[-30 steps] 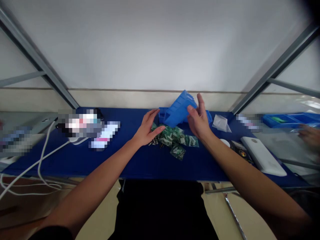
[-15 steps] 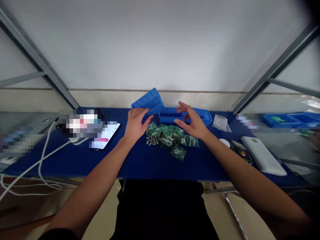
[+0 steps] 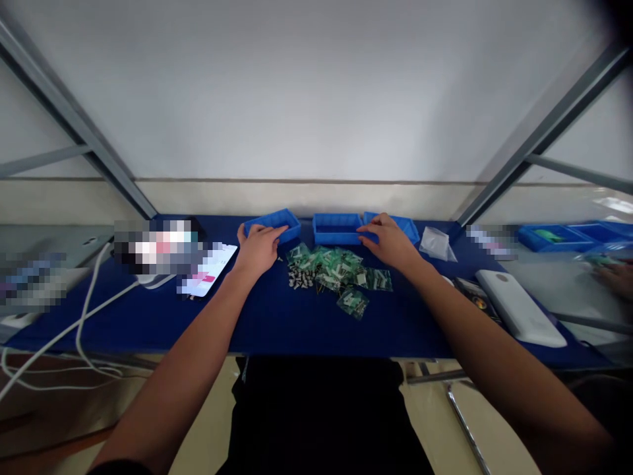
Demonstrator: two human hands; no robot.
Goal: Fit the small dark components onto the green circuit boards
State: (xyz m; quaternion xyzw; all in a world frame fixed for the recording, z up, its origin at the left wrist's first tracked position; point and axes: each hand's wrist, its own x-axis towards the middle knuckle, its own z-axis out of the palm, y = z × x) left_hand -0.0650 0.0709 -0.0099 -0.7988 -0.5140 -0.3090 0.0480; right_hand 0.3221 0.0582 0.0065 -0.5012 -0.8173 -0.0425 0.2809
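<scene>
My left hand (image 3: 257, 249) grips the near rim of a small blue tray (image 3: 277, 224) that stands flat at the back left of the blue table (image 3: 277, 316). My right hand (image 3: 390, 241) rests with its fingers laid over the near rims of a middle blue tray (image 3: 337, 228) and a right blue tray (image 3: 403, 226). Between my hands lies a pile of small green circuit boards in clear bags (image 3: 341, 270), with several small grey metal parts (image 3: 299, 277) at its left edge.
A phone (image 3: 208, 277) and white cables (image 3: 74, 316) lie to the left. A crumpled clear bag (image 3: 438, 243), a white flat device (image 3: 519, 307) and a dark item are on the right. Farther right are more blue trays (image 3: 568, 236) and another person's hand (image 3: 613, 274).
My left hand carried the tilted blue tray leftward and set it down flat at the back left. My right hand lowered onto the rims of the other two trays.
</scene>
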